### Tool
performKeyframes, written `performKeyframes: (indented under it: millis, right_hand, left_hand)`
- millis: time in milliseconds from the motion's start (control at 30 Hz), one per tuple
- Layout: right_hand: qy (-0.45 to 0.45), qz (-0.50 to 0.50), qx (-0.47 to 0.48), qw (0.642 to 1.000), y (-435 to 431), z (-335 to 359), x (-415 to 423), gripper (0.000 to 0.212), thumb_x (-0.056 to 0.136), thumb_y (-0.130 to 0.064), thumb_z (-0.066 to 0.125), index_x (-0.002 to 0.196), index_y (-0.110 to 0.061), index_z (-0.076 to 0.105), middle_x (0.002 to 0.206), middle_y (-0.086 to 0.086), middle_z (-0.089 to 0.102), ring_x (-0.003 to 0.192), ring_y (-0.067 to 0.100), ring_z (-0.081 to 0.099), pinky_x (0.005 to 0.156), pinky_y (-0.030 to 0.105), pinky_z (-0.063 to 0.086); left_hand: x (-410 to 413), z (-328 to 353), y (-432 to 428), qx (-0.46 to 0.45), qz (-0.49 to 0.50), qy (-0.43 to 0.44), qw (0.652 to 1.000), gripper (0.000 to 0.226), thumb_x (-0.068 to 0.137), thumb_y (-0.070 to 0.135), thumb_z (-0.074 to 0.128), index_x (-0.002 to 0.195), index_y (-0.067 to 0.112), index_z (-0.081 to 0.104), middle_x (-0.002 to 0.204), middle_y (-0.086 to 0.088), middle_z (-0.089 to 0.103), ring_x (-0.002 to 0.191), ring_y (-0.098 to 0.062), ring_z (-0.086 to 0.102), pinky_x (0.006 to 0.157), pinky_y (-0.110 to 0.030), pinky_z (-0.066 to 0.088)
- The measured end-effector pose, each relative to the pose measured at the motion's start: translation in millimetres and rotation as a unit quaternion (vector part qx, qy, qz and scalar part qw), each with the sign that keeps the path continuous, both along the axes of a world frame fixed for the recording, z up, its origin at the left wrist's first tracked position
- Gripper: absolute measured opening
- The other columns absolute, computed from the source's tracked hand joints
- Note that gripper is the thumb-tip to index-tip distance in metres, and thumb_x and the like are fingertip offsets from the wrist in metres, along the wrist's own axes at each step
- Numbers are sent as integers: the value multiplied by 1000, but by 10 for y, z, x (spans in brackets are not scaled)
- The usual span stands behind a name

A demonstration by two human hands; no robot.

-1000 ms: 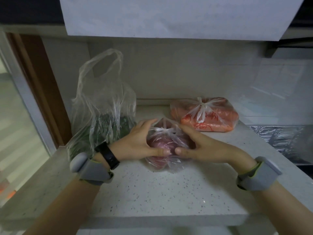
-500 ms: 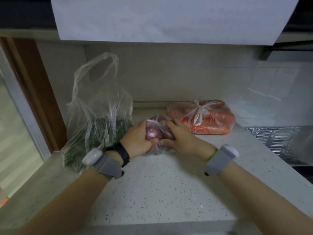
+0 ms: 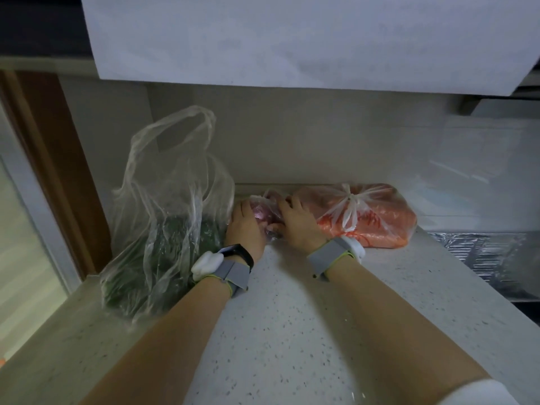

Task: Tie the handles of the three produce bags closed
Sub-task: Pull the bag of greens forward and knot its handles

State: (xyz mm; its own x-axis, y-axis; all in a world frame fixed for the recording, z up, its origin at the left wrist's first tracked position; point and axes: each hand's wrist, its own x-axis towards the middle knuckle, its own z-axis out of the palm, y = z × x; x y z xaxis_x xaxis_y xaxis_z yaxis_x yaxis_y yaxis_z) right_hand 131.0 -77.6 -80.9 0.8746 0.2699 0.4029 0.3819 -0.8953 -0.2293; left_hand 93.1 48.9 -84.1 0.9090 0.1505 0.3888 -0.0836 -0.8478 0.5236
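Note:
A small knotted bag of purple onions (image 3: 266,213) rests on the counter near the back wall. My left hand (image 3: 245,229) cups its left side and my right hand (image 3: 296,225) grips its right side. Touching my right hand, a bag of carrots (image 3: 377,220) lies tied with a white knot on top. At the left stands a tall clear bag of green vegetables (image 3: 163,229), its handles loose and upright, untied.
The speckled white counter (image 3: 292,331) runs from the wall toward me. A brown door frame (image 3: 55,171) borders the left. A foil-lined stove area (image 3: 491,258) lies at the right, and a white sheet (image 3: 292,39) hangs overhead.
Both hands have pushed the onion bag away from me toward the back wall, between the greens bag and the carrot bag.

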Motion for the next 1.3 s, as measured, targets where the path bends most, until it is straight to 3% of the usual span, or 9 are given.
performKeyframes:
  millis: [267, 500, 567, 667, 767, 867, 1033, 1200, 1300]
  right_hand:
    - [-51, 8, 5, 999, -32, -152, -34, 68, 85, -35, 61, 143, -12, 33, 138, 19, 40, 122, 41, 38, 99, 46, 37]
    - [-54, 43, 48, 997, 104, -60, -219, 81, 76, -46, 43, 147, -12, 21, 146, 19, 31, 138, 41, 23, 113, 57, 13]
    - [-67, 75, 101, 990, 258, 62, -313, 78, 79, -39, 48, 145, -6, 25, 146, 19, 36, 138, 40, 25, 115, 54, 10]
    - [-34, 149, 168, 974, 595, 195, -464, 70, 87, -35, 53, 145, -7, 26, 148, 18, 37, 140, 35, 25, 118, 50, 13]
    - [77, 238, 261, 932, 960, 265, -593, 49, 90, -28, 57, 135, -13, 42, 134, 12, 53, 128, 26, 47, 110, 42, 35]
    - [211, 266, 375, 863, 1201, 331, -755, 12, 89, -21, 61, 100, -22, 66, 107, 3, 68, 106, 16, 62, 97, 36, 49]
    - [216, 157, 353, 897, 1136, 288, -823, 23, 94, -15, 50, 86, -4, 68, 79, 9, 63, 78, 22, 60, 70, 31, 45]
    - [267, 161, 472, 825, 866, 387, -1024, 31, 96, -4, 44, 71, -7, 60, 46, -2, 57, 38, 7, 50, 40, 19, 39]
    - [229, 165, 429, 858, 637, 415, -1111, 25, 95, -6, 45, 76, -4, 60, 50, 5, 53, 36, 9, 48, 41, 22, 38]
  left_hand:
    - [-142, 19, 48, 70, -30, -37, 996, 52, 88, 17, 51, 138, 8, 36, 135, -14, 44, 124, -31, 43, 102, -40, 40]
    - [-665, 518, 198, 105, 33, -287, 951, 31, 79, 15, 59, 109, 17, 63, 114, -8, 61, 106, -31, 53, 88, -42, 42]
    - [-776, 534, 358, 128, 116, -287, 942, 52, 74, 25, 66, 123, 17, 51, 131, -12, 50, 118, -35, 44, 96, -46, 33]
    - [-895, 443, 593, 92, 215, -165, 958, 110, 66, 54, 72, 148, 17, 9, 155, -20, 16, 140, -40, 20, 111, -55, 18]
    - [-999, 309, 781, -38, 264, -34, 963, 132, 59, 53, 81, 149, 16, -9, 158, -18, 1, 146, -36, 5, 114, -57, 10]
    - [-1045, 180, 1083, -111, 229, 94, 962, 111, 72, 58, 69, 150, 13, 4, 156, -16, 16, 144, -34, 18, 117, -49, 18]
    - [-1188, 83, 1414, -50, 113, 148, 981, 61, 85, 61, 27, 134, 27, 44, 138, -5, 52, 123, -32, 49, 106, -47, 37]
    - [-1330, 97, 1446, -43, 57, 123, 990, 37, 98, 42, 34, 106, 14, 58, 96, -8, 64, 89, -25, 61, 74, -34, 45]
    - [-1382, 127, 1439, -84, 6, 102, 991, 33, 93, 41, 44, 104, 13, 58, 105, -12, 65, 92, -25, 60, 90, -41, 48]
